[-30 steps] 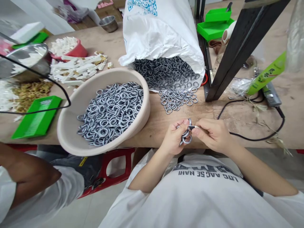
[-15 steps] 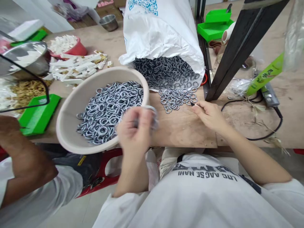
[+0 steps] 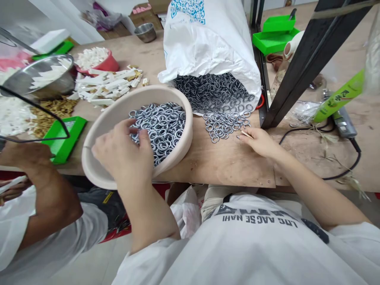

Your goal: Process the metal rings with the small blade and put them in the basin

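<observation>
My left hand [image 3: 124,148] is over the left part of a beige plastic basin [image 3: 92,136]. Its thumb and fingers are apart, and nothing shows between them. Many grey metal rings [image 3: 166,130] lie heaped inside the basin. My right hand [image 3: 258,140] pinches a thin, light-coloured stick [image 3: 247,135] just above the table. Beside its tip is a small loose pile of the same rings [image 3: 222,126]. These spill from the mouth of a white sack [image 3: 208,51], which is lying on its side and holds darker-looking rings [image 3: 213,89].
A black metal post [image 3: 303,67] rises right of the sack. Behind my right arm are a cable and a grey power strip [image 3: 344,122]. Left stand a red bowl [image 3: 105,63], a steel bowl [image 3: 56,85] and green trays [image 3: 71,136]. A co-worker's arm [image 3: 50,190] is at far left.
My left hand has moved left from the basin's right rim to over its left part, and the blurred rings it held are gone from it. My right hand remains near the small pile.
</observation>
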A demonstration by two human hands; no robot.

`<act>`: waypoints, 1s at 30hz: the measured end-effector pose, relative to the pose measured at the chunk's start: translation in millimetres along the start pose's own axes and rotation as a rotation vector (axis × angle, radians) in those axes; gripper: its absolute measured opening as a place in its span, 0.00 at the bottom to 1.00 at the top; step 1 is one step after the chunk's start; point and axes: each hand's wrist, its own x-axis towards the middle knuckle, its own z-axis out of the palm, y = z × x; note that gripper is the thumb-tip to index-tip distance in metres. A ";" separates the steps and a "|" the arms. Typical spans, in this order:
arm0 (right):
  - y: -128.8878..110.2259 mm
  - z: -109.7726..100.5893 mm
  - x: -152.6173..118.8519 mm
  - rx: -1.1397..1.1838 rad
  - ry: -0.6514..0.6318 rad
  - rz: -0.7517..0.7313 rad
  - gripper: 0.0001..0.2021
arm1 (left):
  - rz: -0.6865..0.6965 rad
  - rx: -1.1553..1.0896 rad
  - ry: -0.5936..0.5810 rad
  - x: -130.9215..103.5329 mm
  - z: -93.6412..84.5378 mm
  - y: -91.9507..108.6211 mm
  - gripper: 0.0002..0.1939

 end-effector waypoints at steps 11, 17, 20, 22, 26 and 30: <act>-51.1 20.8 -68.7 0.875 0.155 -0.029 0.12 | -0.016 -1.256 -0.729 -111.0 52.3 133.7 0.20; -39.2 11.0 -69.0 0.671 0.276 -0.105 0.11 | -0.314 -1.651 -0.886 -113.5 53.2 140.7 0.19; -34.9 -1.3 -71.0 0.405 0.294 -0.186 0.12 | -0.378 -1.723 -0.970 -111.9 53.1 141.3 0.21; -34.3 -7.8 -74.7 0.189 0.239 -0.280 0.13 | -0.449 -1.743 -0.988 -111.1 53.1 140.9 0.21; -35.6 -11.7 -80.7 -0.023 0.168 -0.347 0.16 | -0.532 -1.747 -0.993 -111.7 52.3 140.6 0.21; -38.1 -12.0 -83.3 -0.075 0.155 -0.335 0.17 | -0.537 -1.746 -1.012 -112.8 52.4 140.6 0.21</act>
